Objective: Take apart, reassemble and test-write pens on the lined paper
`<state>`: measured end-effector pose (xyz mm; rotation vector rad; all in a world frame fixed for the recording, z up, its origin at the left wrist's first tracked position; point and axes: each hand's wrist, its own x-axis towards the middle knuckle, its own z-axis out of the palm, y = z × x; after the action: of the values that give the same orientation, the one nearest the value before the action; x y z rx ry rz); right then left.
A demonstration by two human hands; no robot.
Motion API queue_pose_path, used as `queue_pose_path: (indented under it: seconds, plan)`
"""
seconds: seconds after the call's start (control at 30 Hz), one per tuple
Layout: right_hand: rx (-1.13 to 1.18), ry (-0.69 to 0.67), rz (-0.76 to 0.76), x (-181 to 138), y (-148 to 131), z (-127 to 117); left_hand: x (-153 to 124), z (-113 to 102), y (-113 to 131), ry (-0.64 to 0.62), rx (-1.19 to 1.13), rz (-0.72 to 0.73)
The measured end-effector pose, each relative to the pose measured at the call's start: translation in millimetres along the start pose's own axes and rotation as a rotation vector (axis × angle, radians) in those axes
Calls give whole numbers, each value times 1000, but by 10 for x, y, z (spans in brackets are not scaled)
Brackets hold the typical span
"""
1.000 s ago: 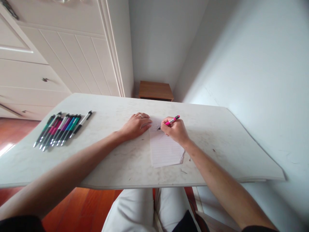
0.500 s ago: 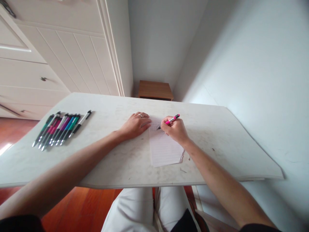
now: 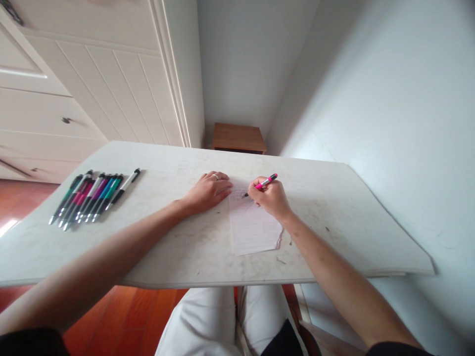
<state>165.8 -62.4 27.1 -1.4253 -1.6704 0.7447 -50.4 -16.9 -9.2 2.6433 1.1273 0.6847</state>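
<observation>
My right hand (image 3: 270,199) grips a pink ballpoint pen (image 3: 266,182) with a silver band and a dark tip. The tip rests on a lined sheet of paper (image 3: 255,232), whose upper part carries dark handwriting too small to read. Part of the sheet lies hidden under that hand. At the sheet's upper left edge, my left hand (image 3: 210,192) lies flat on the table with its fingers stretched out, a ring on one finger. Fingertips of this hand touch or overlap the paper's edge.
Several pens (image 3: 89,198) in different colours lie side by side on the left of the white table (image 3: 178,257). One white and black pen (image 3: 124,189) sits slightly apart. Beyond the table are a white cabinet (image 3: 107,89), a small brown wooden stand (image 3: 239,137) and a wall on the right.
The pen and my right hand have shifted very slightly to the right along the written line. My left hand stays in place.
</observation>
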Motion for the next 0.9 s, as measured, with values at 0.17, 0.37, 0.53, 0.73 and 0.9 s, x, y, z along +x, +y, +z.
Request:
queue_pose_path:
  seconds: [0.17,0.37,0.53,0.73,0.9]
  plan:
    - [13,-8,9,2,-2,-5,-3,11,-19,7,-1,7]
    - [6,37,3,9,28,-3,-8,8,-18,11,-6,11]
    - [9,6,10,2,15,-2,-4,2,-4,7,-10,7]
    - [-3,18,11,10,12,-17,-4,-7,4,10,-24,1]
    - [-1,3,9,0,-9,-13,-3,-3,1,9,-13,1]
